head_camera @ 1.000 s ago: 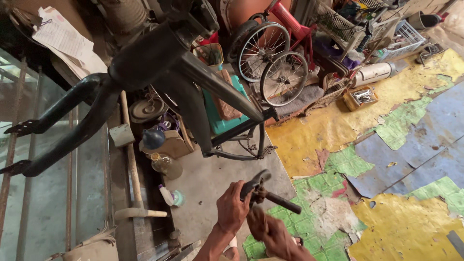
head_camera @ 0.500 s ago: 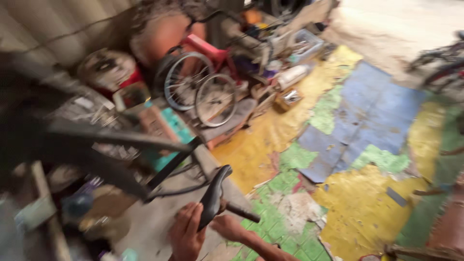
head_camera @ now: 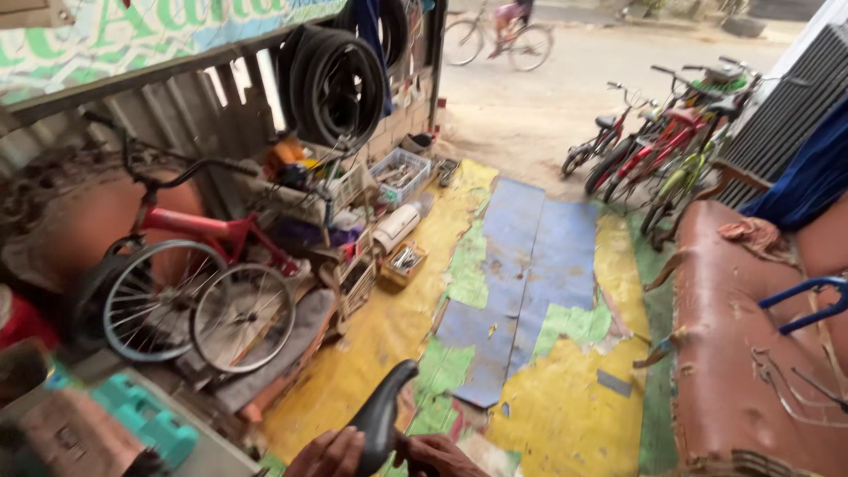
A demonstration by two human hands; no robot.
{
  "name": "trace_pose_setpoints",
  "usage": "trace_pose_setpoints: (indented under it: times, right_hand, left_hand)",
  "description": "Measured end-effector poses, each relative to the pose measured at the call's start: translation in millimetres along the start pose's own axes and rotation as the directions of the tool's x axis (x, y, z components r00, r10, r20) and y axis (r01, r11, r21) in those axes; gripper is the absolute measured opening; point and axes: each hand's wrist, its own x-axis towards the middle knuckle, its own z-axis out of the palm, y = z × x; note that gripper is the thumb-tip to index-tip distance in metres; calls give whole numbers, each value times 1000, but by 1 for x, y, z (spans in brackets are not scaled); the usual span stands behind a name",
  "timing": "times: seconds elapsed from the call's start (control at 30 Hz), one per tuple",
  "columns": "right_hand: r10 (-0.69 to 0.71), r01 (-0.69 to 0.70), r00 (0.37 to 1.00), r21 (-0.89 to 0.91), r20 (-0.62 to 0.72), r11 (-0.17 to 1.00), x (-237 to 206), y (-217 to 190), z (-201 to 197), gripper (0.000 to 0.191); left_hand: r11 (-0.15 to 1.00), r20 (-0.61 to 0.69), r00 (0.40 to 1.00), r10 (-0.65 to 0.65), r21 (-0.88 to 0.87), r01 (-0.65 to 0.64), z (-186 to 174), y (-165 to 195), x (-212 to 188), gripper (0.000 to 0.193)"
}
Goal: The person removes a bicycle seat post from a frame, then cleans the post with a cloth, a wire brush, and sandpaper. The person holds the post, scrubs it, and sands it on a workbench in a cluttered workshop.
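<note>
Head view: black bicycle saddle (head_camera: pixel 378 417) at bottom edge, nose tilted up. Left hand (head_camera: pixel 329 454) curled against saddle's left side, gripping it. Right hand (head_camera: pixel 435 454) touching saddle's lower right; grip mostly cut off, cannot tell. Beyond: patchy yellow-blue floor mat (head_camera: pixel 521 291), red bicycle (head_camera: pixel 190 265) at left, worn brown sofa (head_camera: pixel 751 353) at right.
</note>
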Motion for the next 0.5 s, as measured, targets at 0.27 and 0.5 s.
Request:
trace_pose_setpoints:
  times: [0.27,0.5]
  right_hand:
    - [-237,67,903,-425,-359,902,-4,-66,-108,44]
    - [-429,29,846,-777,-315,629,15,-119,-168,50]
  left_hand:
    - [561,88,760,-644,-621,548,67,18,97,66]
    - [-270,811,317,-491,-488,830,167,-17,116,74]
